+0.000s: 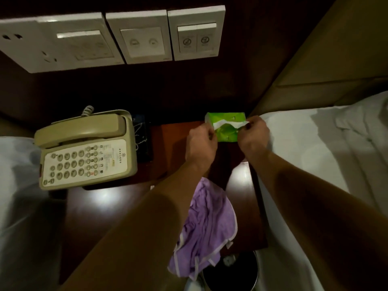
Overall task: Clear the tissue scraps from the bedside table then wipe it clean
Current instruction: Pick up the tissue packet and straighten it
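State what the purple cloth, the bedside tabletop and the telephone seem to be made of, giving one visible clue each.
Purple cloth: soft fabric, matte; it crumples in folds, with a pale stitched edge. Bedside tabletop: probably varnished wood or veneer; dark red-brown, glossy glare. Telephone: likely moulded plastic, beige, dull sheen.

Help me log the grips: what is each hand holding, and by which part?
Both hands pinch the white tissue sticking out of the green tissue pack: the left hand at its left end, the right hand at its right end.
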The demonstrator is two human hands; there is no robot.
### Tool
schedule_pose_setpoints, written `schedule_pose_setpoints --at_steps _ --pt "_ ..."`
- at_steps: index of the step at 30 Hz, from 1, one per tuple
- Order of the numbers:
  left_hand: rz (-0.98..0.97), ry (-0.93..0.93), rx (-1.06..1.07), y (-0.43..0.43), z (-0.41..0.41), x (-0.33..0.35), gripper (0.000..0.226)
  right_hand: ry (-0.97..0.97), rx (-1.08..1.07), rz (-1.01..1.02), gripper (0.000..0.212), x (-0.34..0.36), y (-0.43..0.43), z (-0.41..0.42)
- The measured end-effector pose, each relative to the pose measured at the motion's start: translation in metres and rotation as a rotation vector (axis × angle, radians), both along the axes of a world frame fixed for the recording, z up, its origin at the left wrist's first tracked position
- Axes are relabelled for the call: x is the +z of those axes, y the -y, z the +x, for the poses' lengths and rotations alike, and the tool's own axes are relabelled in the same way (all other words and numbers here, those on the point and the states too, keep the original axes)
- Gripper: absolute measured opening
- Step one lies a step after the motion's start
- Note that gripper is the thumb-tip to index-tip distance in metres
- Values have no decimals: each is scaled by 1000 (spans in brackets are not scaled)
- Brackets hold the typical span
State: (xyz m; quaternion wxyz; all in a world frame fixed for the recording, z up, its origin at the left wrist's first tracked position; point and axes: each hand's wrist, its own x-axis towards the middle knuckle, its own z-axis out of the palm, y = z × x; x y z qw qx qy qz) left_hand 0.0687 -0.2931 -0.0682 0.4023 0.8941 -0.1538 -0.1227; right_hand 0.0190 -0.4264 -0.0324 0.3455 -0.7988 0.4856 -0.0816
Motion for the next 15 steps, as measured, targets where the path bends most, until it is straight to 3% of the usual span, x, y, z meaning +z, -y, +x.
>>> schedule_pose_setpoints --at_steps 5,9,15 --pt "39 -4 -31 -3 5 -1 5 -40 69 16 26 -3 2 -1" --pt "60 -6 -52 -16 11 8 23 -55 101 18 35 -3 -5 -4" --pt "35 113 -137 -64 10 40 33 -9 15 -163 42 10 -40 -3"
